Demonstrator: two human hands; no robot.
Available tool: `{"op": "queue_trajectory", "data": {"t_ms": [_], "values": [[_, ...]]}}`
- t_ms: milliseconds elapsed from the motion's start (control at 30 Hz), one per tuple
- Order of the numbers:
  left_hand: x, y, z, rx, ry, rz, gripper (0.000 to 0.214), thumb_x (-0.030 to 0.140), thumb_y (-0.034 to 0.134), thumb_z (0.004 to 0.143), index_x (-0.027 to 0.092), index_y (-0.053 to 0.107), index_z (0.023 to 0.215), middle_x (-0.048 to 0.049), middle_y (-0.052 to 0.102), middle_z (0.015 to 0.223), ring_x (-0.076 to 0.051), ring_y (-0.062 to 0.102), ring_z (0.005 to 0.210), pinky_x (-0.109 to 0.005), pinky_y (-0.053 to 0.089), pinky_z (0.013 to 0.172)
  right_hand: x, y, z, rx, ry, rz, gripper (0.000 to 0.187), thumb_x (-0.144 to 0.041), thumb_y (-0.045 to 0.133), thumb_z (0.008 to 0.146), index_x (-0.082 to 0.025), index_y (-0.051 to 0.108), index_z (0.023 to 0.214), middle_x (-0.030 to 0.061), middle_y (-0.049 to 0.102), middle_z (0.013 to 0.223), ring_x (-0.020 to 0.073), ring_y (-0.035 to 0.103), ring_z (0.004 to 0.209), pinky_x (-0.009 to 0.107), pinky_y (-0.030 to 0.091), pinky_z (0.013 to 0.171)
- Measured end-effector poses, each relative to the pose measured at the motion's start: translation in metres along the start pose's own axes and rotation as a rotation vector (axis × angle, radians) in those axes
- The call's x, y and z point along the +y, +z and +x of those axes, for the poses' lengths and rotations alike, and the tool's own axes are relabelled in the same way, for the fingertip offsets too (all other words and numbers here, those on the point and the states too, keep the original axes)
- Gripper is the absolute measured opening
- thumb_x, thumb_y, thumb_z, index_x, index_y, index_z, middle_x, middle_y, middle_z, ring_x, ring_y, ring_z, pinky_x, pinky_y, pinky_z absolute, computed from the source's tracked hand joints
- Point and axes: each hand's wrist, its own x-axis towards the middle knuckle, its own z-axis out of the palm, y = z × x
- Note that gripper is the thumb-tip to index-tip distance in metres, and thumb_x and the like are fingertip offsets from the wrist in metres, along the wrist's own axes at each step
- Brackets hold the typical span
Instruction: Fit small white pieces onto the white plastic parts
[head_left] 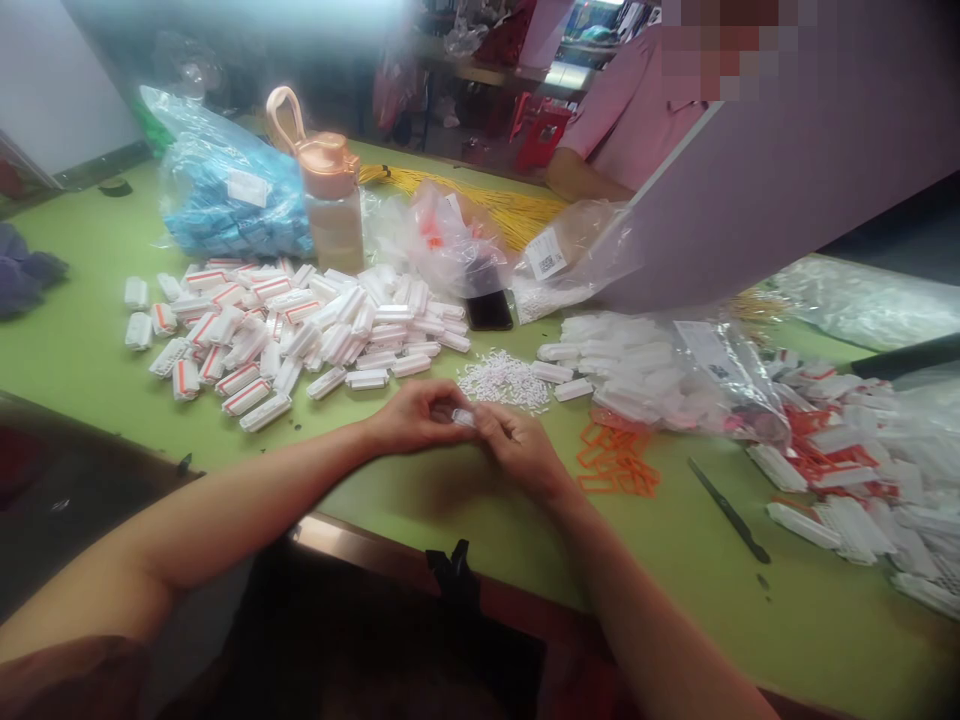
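Both my hands meet over the front of the green table (pixel 525 560). My left hand (pixel 420 413) is closed around one end of a small white plastic piece (pixel 463 417). My right hand (pixel 517 445) pinches the same piece from the other side. Fingers cover most of it, so its full shape is hidden. Just beyond the hands lies a heap of tiny white parts (pixel 504 382). Several orange plastic frames (pixel 616 460) rest to the right of my right hand. Left of the heap spreads a large pile of white plastic housings (pixel 300 320), some with an orange strip.
A drink bottle (pixel 334 215) stands behind the pile, beside a blue plastic bag (pixel 232 200). A phone (pixel 489 308) lies near clear bags. At right are a dark narrow tool (pixel 729 510) and more white housings (pixel 847 500). A person (pixel 619 120) sits across, partly behind a grey panel (pixel 787 150).
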Motion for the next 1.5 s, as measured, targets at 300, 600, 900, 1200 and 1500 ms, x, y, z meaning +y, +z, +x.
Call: {"op": "queue_trajectory", "data": {"t_ms": [300,600,900,1200,1500], "values": [[0.003,0.003,-0.001,0.004,0.01,0.059,0.03,0.033,0.076,0.067,0.01,0.062,0.079,0.0017,0.059,0.063,-0.004,0.047,0.054,-0.017,0.039,0.051,0.001,0.0,0.001,-0.096,0.031,0.03,0.041,-0.051,0.049,0.087,-0.019,0.071,0.1,0.0061,0.073,0.1,0.0219,0.066,0.091,0.031,0.048,0.08],[-0.005,-0.001,0.0,-0.023,-0.048,-0.051,0.039,0.037,0.078,0.064,0.011,0.06,0.087,-0.0054,0.069,0.082,-0.009,0.061,0.066,-0.022,0.046,0.062,0.004,-0.004,0.0,-0.105,0.059,0.048,0.061,-0.067,0.033,0.088,-0.016,0.067,0.085,0.0025,0.062,0.062,0.0156,0.056,0.059,0.027,0.045,0.058],[-0.011,-0.003,0.003,-0.018,-0.009,-0.011,0.044,0.043,0.079,0.063,0.01,0.061,0.086,0.0014,0.06,0.069,-0.004,0.047,0.057,-0.02,0.037,0.056,0.008,-0.002,0.002,-0.06,0.03,0.022,0.056,-0.06,0.042,0.087,-0.017,0.071,0.109,0.0042,0.069,0.07,0.0193,0.063,0.066,0.029,0.05,0.062],[-0.006,0.003,0.001,0.086,0.016,0.094,0.046,0.044,0.082,0.056,0.011,0.062,0.081,0.0042,0.055,0.063,-0.005,0.044,0.055,-0.02,0.036,0.053,0.014,-0.001,0.002,-0.014,-0.022,0.117,0.058,-0.064,0.049,0.083,-0.017,0.071,0.11,0.0018,0.064,0.061,0.0193,0.06,0.06,0.032,0.049,0.061],[0.047,-0.099,-0.012,0.844,0.112,0.659,0.029,0.036,0.071,0.069,0.013,0.064,0.085,-0.0029,0.067,0.077,-0.012,0.06,0.07,-0.024,0.048,0.067,0.034,-0.002,0.006,0.195,-0.096,0.19,0.058,-0.066,0.044,0.085,-0.02,0.069,0.111,0.011,0.073,0.1,0.0239,0.066,0.087,0.039,0.052,0.079]]}}
